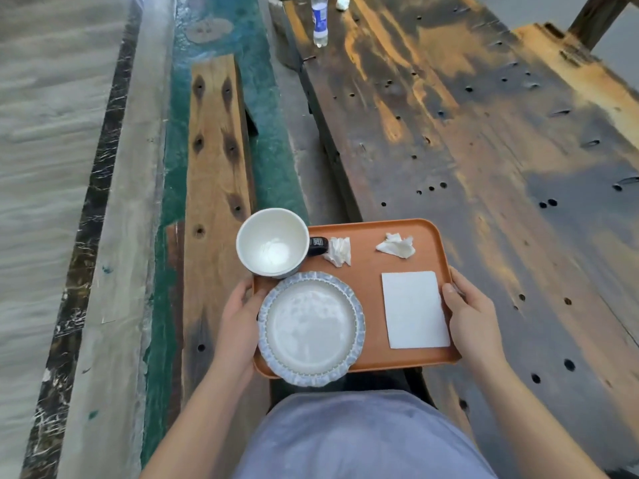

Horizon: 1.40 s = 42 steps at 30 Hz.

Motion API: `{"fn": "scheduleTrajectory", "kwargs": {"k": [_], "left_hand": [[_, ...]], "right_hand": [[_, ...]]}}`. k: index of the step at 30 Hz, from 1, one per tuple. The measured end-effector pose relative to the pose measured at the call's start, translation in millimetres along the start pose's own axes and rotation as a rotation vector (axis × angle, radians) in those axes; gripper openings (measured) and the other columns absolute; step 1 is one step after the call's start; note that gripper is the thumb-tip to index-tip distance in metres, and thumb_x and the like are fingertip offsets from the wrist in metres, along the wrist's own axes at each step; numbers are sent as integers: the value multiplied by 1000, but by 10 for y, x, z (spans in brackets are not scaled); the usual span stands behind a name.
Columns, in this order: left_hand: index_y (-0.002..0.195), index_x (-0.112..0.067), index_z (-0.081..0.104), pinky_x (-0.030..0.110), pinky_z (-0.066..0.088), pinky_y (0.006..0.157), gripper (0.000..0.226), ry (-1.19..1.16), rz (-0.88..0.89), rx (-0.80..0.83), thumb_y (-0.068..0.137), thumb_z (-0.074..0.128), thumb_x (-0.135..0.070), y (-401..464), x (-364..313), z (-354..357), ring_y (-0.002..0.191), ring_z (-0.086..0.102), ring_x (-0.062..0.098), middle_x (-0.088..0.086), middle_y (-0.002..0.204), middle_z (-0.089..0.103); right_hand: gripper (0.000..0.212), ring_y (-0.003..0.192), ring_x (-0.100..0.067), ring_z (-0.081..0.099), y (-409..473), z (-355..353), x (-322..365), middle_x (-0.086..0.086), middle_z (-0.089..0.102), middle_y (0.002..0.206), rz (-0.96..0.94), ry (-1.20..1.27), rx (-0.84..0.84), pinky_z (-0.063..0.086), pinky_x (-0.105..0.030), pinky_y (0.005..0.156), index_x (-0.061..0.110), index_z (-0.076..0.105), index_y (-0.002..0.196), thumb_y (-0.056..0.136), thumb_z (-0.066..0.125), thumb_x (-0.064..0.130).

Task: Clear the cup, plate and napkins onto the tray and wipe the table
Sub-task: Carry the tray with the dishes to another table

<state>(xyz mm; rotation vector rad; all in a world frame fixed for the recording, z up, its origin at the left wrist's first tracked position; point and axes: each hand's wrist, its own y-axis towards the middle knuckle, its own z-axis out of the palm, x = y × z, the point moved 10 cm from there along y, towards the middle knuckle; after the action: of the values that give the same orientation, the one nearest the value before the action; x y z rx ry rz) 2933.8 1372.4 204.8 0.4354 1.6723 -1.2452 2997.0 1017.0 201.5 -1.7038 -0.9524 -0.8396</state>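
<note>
Nearest the body, both hands hold an orange tray (366, 271) by its short edges — the left hand (238, 323) has its grip curled round the left edge beside the plate (311, 328), the right hand (472, 321) clamped on the right edge with the thumb lying over the rim. At the tray's near left corner sits the white plate with a blue scalloped rim, overhanging the edge. A flat white napkin (413, 309) lies by the right edge. Farther on, a white cup (272, 242) stands at the far left corner, and two crumpled napkins (339, 251) lie along the far edge. Beyond — at the dark wooden table's (484, 133) far end — stands a plastic bottle (320, 20).
</note>
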Motion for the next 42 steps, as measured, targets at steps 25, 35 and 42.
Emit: {"fn": "scheduleTrajectory", "kwargs": {"k": [25,35,42], "left_hand": [[113,-37,66,34,58,66,17,356,-17,494,99,64,-27,3195,-2008,2054,79,76,12,-12,91,78],[111,-25,71,37,60,68,14,542,-20,723,100,63,-25,3514,-2143,3136,81,76,18,-4,92,79],[115,-28,69,38,61,72,18,558,-6,854,99,63,-35,3244,-2134,3957,83,77,17,-4,96,79]], "right_hand": [[39,121,-7,58,1808,524,1040,19,67,126,162,173,-572,43,-32,98,38,60,135,105,42,20],[37,104,6,57,1745,416,940,21,66,118,270,350,-836,38,-15,77,37,60,134,106,41,21],[38,121,-12,55,1749,-122,868,13,63,129,307,428,-958,39,-28,91,28,58,140,106,44,19]]}}
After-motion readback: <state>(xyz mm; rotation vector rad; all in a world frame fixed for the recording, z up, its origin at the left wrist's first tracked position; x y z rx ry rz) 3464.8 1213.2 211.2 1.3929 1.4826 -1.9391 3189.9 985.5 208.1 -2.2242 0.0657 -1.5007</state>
